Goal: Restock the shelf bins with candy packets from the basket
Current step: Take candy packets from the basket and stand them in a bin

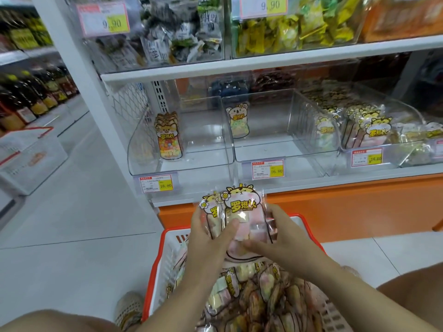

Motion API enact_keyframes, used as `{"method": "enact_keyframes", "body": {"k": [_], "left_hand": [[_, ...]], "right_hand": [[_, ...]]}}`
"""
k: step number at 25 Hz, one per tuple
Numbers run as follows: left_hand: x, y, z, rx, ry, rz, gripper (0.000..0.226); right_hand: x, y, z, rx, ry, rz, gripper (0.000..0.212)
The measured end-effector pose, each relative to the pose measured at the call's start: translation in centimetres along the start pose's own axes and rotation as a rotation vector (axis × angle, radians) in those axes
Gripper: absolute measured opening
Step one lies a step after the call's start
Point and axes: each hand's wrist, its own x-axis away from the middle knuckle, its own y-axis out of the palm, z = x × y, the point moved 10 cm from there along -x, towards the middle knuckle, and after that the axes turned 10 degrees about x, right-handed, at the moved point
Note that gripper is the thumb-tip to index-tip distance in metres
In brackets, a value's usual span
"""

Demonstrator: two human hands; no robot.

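- Both hands, our left hand (208, 238) and right hand (287, 236), clamp a stack of candy packets (242, 212) above the basket (153, 271).
- Slick wrappers may fan apart as we lift, we judge, spilling short of the shelf bins (263, 149).

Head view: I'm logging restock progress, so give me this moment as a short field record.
left hand: grips held packets
right hand: grips the same packets
position: above basket, in front of the bins
basket: more packets inside
left bin: few packets upright by left wall
middle bin: one upright packet
right bin: many packets
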Motion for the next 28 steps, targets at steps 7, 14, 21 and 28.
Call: {"method": "enact_keyframes", "body": {"k": [7, 14, 21, 28], "left_hand": [[-0.2, 2.7, 4.2, -0.126, 0.124, -0.077, 0.074], [-4.0, 13.8, 9.6, -0.452, 0.19, -0.411, 0.089], [-7.8, 25.4, 14.3, -0.516, 0.43, -0.416, 0.104], [-13.2, 34.3, 15.3, -0.642, 0.562, -0.461, 0.102]], "right_hand": [[-2.4, -2.2, -0.8, -0.397, 0.015, -0.103, 0.045], [-3.4, -13.0, 0.6, -0.459, -0.066, 0.169, 0.053], [-4.0, -24.7, 3.6, -0.21, -0.159, 0.525, 0.07], [-6.7, -32.0, 7.4, 0.072, -0.021, 0.686, 0.057]]}}
